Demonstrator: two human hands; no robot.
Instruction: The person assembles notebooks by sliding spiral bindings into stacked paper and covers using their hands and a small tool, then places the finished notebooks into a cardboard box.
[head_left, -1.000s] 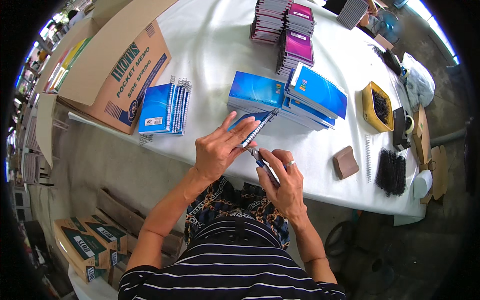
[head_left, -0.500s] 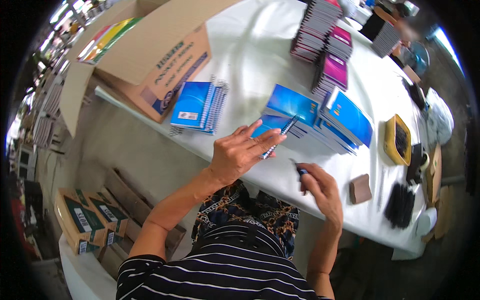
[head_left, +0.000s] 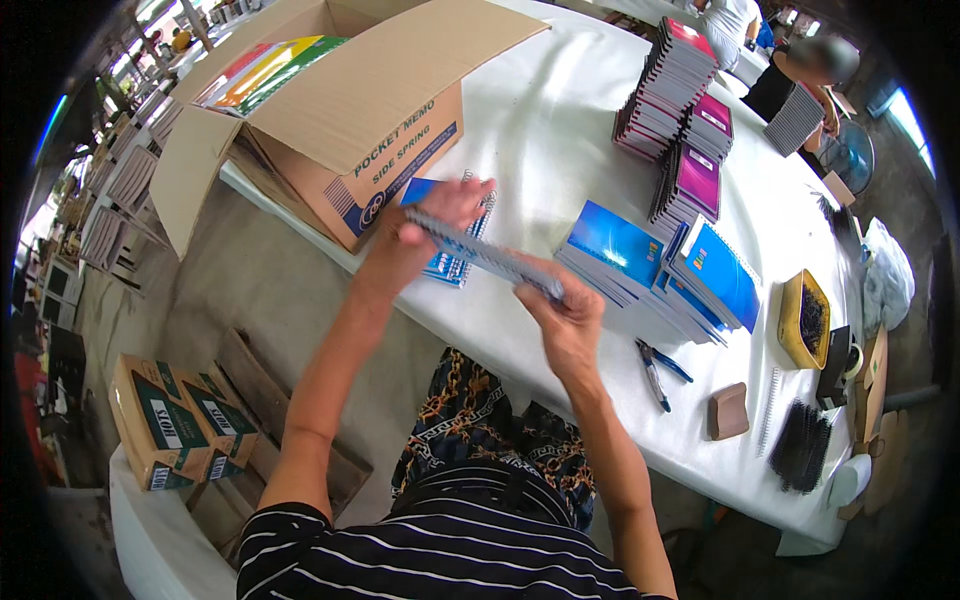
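Note:
A thin spiral notebook (head_left: 490,258), edge-on and blurred, slants between my hands above the table's near edge. My right hand (head_left: 565,310) grips its right end. At the other end my left hand (head_left: 420,235) has it between the thumb and the fingers, which are stretched and smeared by motion. Behind the left hand is a small pile of blue spiral notebooks (head_left: 450,270), partly hidden. Blue-handled pliers (head_left: 655,375) lie on the table to the right of my right hand. Blue notebooks (head_left: 615,240) stand stacked beyond it, beside another blue stack (head_left: 715,265).
An open carton (head_left: 390,150) with colourful packs stands at the left. Red and purple notebooks (head_left: 665,90) are piled at the back. On the right are a yellow tray (head_left: 800,320), a brown block (head_left: 728,412) and black spiral wires (head_left: 800,445). A person (head_left: 800,90) works at the far right.
The pliers have left my right hand and lie on the table. That hand now grips the notebook. Both hands have moved left with it, toward the small blue pile.

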